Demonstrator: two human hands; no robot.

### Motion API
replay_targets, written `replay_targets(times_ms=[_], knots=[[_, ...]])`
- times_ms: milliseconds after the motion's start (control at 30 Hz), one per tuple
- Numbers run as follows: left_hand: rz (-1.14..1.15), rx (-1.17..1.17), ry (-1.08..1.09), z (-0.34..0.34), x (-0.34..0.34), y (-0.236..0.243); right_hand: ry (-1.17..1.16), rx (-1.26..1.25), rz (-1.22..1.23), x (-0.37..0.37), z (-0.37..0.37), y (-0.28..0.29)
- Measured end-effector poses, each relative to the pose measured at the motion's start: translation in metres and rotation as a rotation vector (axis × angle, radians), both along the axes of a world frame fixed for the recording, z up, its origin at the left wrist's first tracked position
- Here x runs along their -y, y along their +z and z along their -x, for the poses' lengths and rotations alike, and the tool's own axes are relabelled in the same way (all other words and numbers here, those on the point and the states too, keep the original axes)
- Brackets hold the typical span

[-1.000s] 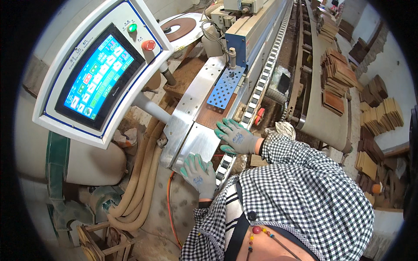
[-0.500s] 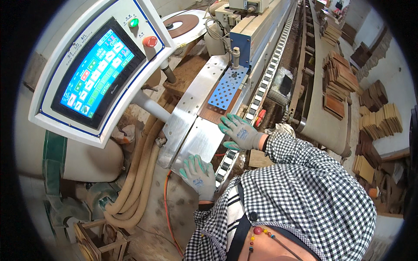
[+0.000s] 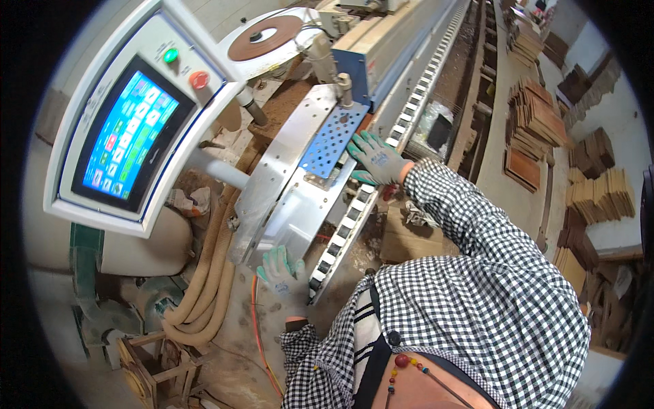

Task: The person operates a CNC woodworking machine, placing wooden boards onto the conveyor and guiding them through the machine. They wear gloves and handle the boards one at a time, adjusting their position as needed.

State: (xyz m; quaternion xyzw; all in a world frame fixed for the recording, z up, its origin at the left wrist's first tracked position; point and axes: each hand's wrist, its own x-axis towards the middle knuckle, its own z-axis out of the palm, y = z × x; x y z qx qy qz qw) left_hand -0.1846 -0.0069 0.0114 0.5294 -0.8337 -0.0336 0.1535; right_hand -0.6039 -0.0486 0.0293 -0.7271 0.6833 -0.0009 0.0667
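Observation:
My right hand (image 3: 379, 161), in a grey glove with green fingertips, lies with fingers stretched out beside the blue perforated plate (image 3: 334, 144), over the edge of the white-and-black chain track (image 3: 349, 221). A sliver of brown board (image 3: 366, 127) shows between that plate and the track, just ahead of my right fingertips; the rest of it is hidden. My left hand (image 3: 283, 276), gloved the same way, has its fingers apart at the near end of the metal worktable (image 3: 289, 218) and holds nothing.
A control panel with a lit screen (image 3: 129, 136) stands at the left, with a red button (image 3: 199, 80). Behind it lies a reel of brown edging strip (image 3: 264, 41). Ribbed hoses (image 3: 197, 300) hang below. Brown boards (image 3: 535, 116) are stacked on the conveyor at the right.
The brown board has slid forward, away from me, and is now mostly out of sight. My right hand has moved forward along the track; my left hand has shifted slightly left in the picture.

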Motion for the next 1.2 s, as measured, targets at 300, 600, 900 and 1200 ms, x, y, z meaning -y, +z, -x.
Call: replay_targets(times_ms=[300, 600, 900, 1200], knots=[[-0.397, -0.653, -0.229, 0.145, -0.053, 0.039, -0.167, 0.529, 0.364, -0.091, 0.068, -0.022], [-1.596, -0.582, -0.611, 0.421, -0.068, -0.072, -1.366, 0.544, 0.471, -0.404, 0.272, -0.093], [-1.939, -0.443, -0.384, 0.686, -0.117, -0.141, -1.583, 1.010, 0.685, -0.495, 0.410, -0.196], [-1.397, -0.154, -0.433, 0.756, -0.182, -0.208, -1.555, 1.106, 0.666, -0.450, 0.426, -0.205]])
